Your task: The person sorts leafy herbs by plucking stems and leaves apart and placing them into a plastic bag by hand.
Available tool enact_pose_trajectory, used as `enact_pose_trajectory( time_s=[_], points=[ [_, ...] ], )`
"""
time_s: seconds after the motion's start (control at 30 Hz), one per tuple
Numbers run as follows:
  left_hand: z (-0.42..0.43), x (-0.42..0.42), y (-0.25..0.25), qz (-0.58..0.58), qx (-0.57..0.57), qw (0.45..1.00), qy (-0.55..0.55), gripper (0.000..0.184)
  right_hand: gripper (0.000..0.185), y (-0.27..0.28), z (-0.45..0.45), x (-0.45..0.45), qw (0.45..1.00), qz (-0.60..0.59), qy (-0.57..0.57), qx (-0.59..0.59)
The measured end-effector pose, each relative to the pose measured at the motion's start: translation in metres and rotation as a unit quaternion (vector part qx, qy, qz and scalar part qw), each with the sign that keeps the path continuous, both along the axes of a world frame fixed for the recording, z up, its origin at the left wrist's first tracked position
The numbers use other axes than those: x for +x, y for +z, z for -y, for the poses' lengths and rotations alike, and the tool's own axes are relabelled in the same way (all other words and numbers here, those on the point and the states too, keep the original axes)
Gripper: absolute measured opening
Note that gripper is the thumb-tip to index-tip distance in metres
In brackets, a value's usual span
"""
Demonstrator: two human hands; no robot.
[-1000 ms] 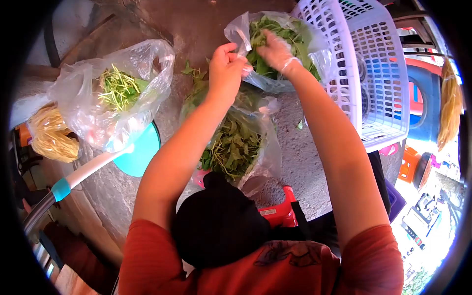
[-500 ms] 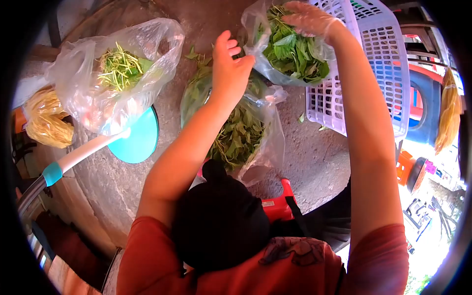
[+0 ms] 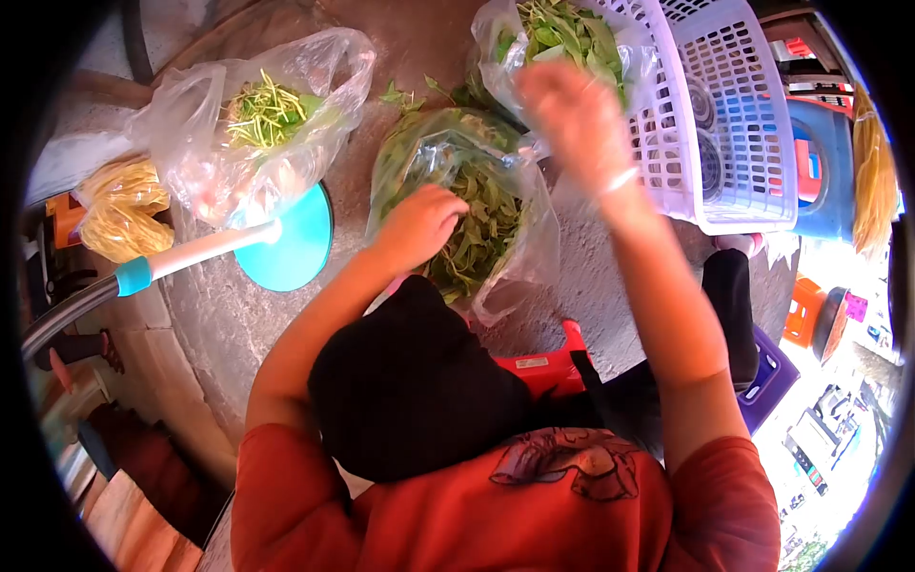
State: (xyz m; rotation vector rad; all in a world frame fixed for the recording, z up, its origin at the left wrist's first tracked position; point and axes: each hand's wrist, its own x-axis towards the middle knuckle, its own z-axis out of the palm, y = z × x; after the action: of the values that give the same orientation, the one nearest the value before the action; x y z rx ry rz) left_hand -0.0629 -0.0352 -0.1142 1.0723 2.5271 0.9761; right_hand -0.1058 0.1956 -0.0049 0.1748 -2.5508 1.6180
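My left hand [image 3: 419, 227] is over the near edge of the middle clear bag [image 3: 538, 248], its fingers curled at the leafy greens [image 3: 479, 229]; what they pinch, if anything, is too small to make out. My right hand [image 3: 579, 124], in a thin clear glove, is blurred by motion between that bag and the upper bag of leaves [image 3: 577, 36]. Its fingers are smeared, and nothing can be made out in it. A third clear bag [image 3: 195, 114] at the left holds cut green stems [image 3: 267, 112].
A white perforated basket [image 3: 672, 143] stands on its side at the right. A turquoise disc on a pole [image 3: 295, 253] lies left of the middle bag. Close to my body is a red stool [image 3: 545, 370]. Yellow bundles in plastic [image 3: 129, 214] are at the far left.
My left hand has come down from above the middle bag to its greens. My right hand has moved down and left, away from the upper bag of leaves.
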Motion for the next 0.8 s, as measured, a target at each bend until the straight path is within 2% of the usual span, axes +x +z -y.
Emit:
enact_pose_trajectory(
  time_s=[0.03,0.07,0.1,0.17,0.2,0.23,0.27,0.33,0.43,0.47,0.5,0.53,0.6,0.63,0.73,0.77,0.8],
  points=[
    [0.002,-0.003,0.0,-0.028,-0.023,0.999,0.015,0.023,0.016,-0.038,0.016,0.02,0.998,-0.018,0.055,-0.012],
    [0.005,-0.004,0.0,-0.057,-0.045,0.997,0.031,0.025,0.019,-0.062,0.032,0.044,0.987,-0.003,0.128,0.095],
    [0.008,-0.005,0.005,-0.075,-0.129,0.988,0.03,0.032,0.026,-0.06,0.044,0.069,0.974,0.06,0.174,0.134],
    [0.02,-0.013,0.01,-0.144,-0.228,0.963,0.022,0.034,0.036,-0.097,0.041,0.092,0.962,0.125,0.153,0.186],
    [0.028,-0.018,0.01,-0.176,-0.279,0.944,0.02,0.035,0.04,-0.116,0.035,0.097,0.944,0.121,0.095,0.293],
    [0.039,-0.026,0.008,-0.189,-0.328,0.925,0.011,0.037,0.04,-0.128,0.025,0.099,0.918,0.2,0.027,0.342],
    [0.048,-0.028,0.006,-0.205,-0.327,0.922,0.007,0.036,0.039,-0.134,0.011,0.089,0.898,0.304,0.045,0.315],
    [0.061,-0.027,-0.002,-0.236,-0.323,0.917,-0.004,0.035,0.033,-0.123,0.001,0.087,0.914,0.233,0.043,0.328],
    [0.043,-0.015,0.009,-0.193,-0.263,0.944,0.043,0.032,0.025,-0.098,0.019,0.082,0.943,0.173,0.048,0.282],
    [0.038,-0.012,0.011,-0.185,-0.237,0.952,0.055,0.033,0.019,-0.106,0.027,0.08,0.946,0.143,0.057,0.285],
    [0.032,-0.01,0.015,-0.21,-0.204,0.954,0.059,0.031,0.021,-0.107,0.038,0.077,0.951,0.104,0.09,0.278],
    [0.028,-0.006,0.015,-0.186,-0.163,0.966,0.069,0.03,0.025,-0.108,0.05,0.075,0.953,0.065,0.125,0.269],
    [0.023,0.0,0.015,-0.137,-0.085,0.983,0.091,0.027,0.02,-0.108,0.075,0.077,0.944,0.045,0.135,0.297],
    [0.022,0.001,0.011,-0.157,-0.038,0.982,0.094,0.023,0.018,-0.122,0.082,0.074,0.933,-0.005,0.158,0.324],
    [0.027,0.01,-0.001,-0.076,0.003,0.993,0.086,0.023,0.015,-0.146,0.091,0.07,0.879,0.016,0.162,0.449],
    [0.031,0.013,-0.01,-0.033,-0.016,0.997,0.072,0.027,0.011,-0.154,0.09,0.067,0.866,0.022,0.158,0.474],
    [0.033,0.015,-0.012,-0.035,-0.03,0.997,0.06,0.029,0.01,-0.147,0.086,0.066,0.885,0.017,0.165,0.436]
  ],
)
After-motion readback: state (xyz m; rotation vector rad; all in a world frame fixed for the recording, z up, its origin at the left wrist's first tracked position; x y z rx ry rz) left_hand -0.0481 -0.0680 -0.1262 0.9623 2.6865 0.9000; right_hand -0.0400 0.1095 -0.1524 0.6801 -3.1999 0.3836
